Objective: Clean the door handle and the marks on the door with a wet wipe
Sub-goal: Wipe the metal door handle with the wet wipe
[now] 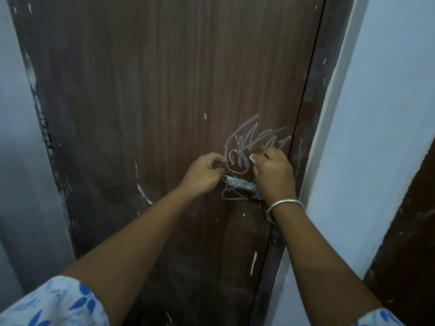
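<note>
The brown wood-grain door [164, 102] fills the view. White scribbled marks [249, 142] sit above the metal door handle [237, 183], and more scribbles [231, 195] lie just under it. My left hand [203, 176] is at the handle's left end with its fingers curled together, and I see nothing in them. My right hand [274, 175] is a fist pressed against the door over the handle's right end and the lower marks. A small white piece [253, 159] shows at its thumb; I cannot tell whether it is the wet wipe. A silver bangle [286, 204] is on that wrist.
The dark door frame [313, 114] runs down the right of the door, with a pale blue wall [381, 114] beyond it. Another pale wall [18, 137] is on the left. White paint flecks and scratches [253, 262] dot the door lower down.
</note>
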The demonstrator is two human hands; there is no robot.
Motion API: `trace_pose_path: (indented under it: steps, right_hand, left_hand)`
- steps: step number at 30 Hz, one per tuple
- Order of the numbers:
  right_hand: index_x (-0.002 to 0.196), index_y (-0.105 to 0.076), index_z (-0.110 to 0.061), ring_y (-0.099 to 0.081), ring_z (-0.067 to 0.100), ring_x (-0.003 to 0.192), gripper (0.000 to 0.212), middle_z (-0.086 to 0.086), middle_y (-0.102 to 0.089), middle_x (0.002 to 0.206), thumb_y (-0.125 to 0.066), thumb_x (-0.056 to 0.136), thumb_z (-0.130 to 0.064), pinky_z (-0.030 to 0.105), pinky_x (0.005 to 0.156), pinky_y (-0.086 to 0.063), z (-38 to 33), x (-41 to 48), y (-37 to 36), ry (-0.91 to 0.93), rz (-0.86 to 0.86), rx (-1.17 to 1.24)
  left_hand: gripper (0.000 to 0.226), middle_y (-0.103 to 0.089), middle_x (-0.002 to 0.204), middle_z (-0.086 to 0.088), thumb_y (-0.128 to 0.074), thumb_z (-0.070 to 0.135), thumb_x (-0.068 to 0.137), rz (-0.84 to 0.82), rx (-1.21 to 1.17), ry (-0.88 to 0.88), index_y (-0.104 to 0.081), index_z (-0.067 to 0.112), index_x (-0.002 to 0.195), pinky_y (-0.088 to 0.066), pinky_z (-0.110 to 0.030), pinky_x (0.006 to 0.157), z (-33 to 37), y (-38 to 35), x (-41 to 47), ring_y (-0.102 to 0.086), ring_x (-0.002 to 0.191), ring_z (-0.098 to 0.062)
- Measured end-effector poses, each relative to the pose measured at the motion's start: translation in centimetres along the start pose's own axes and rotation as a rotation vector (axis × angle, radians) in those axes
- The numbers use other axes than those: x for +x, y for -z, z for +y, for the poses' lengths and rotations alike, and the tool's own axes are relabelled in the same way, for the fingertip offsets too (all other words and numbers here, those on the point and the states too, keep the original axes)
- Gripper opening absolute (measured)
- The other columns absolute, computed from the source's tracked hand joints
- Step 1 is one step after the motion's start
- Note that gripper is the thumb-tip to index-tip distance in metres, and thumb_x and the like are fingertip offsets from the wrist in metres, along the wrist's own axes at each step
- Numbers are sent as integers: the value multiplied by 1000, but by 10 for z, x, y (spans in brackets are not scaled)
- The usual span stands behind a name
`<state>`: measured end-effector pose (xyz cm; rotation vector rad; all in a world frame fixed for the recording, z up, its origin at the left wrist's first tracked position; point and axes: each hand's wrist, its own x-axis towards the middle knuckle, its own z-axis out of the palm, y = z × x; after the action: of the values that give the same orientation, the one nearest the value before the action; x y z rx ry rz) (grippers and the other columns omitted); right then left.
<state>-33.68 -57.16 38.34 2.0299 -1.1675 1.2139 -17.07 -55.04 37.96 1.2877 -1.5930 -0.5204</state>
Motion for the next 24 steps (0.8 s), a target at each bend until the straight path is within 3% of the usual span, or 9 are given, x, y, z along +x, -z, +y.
trace_pose_path:
  steps: [6, 8, 12, 14, 19, 24]
  right_hand:
    - [84, -71, 2, -54, 30, 61, 8, 18, -59, 74, -66, 78, -2, 25, 57, -40, 11, -9, 6, -261, 121, 137]
    - [84, -71, 3, -54, 32, 64, 9, 19, -58, 73, -65, 78, 1, 29, 57, -44, 6, -7, 4, -222, 91, 126]
    - [82, -70, 6, -55, 31, 65, 8, 19, -58, 71, -64, 75, 6, 26, 56, -40, 1, 0, -1, -36, -29, 10]
    - [89, -71, 3, -56, 32, 68, 12, 18, -59, 77, -63, 79, 1, 28, 61, -45, 6, 1, 0, -120, -10, 69]
    - [87, -73, -2, -57, 30, 64, 11, 19, -60, 77, -66, 79, -3, 22, 62, -38, 13, -5, 7, -333, 171, 192]
    - [90, -71, 4, -55, 31, 68, 12, 19, -59, 74, -64, 81, -1, 25, 60, -38, 5, 3, 5, -58, -53, 31]
  left_hand:
    - [25, -64, 100, 3, -53, 0, 88, -25, -14, -10, -60, 15, 106, -47, -30, 90, -7, 1, -2, -59, 102, -16]
    - [26, -62, 93, 12, -52, 0, 88, -43, -36, -12, -59, 22, 101, -44, -23, 83, -8, 1, -5, -59, 97, -11]
    - [29, -62, 93, 15, -47, 0, 91, -31, -89, -8, -62, 20, 105, -45, -27, 88, -10, -2, -7, -59, 99, -11]
    - [31, -62, 96, 14, -46, -1, 91, -28, -107, 5, -62, 16, 111, -44, -27, 87, -12, -3, -6, -59, 100, -11]
    - [32, -61, 99, 15, -46, 1, 92, -25, -136, 14, -61, 16, 116, -44, -26, 88, -17, -1, -7, -58, 102, -8]
    - [35, -63, 102, 12, -44, 0, 92, -30, -187, 17, -61, 25, 109, -44, -31, 95, -14, -8, -10, -58, 105, -10]
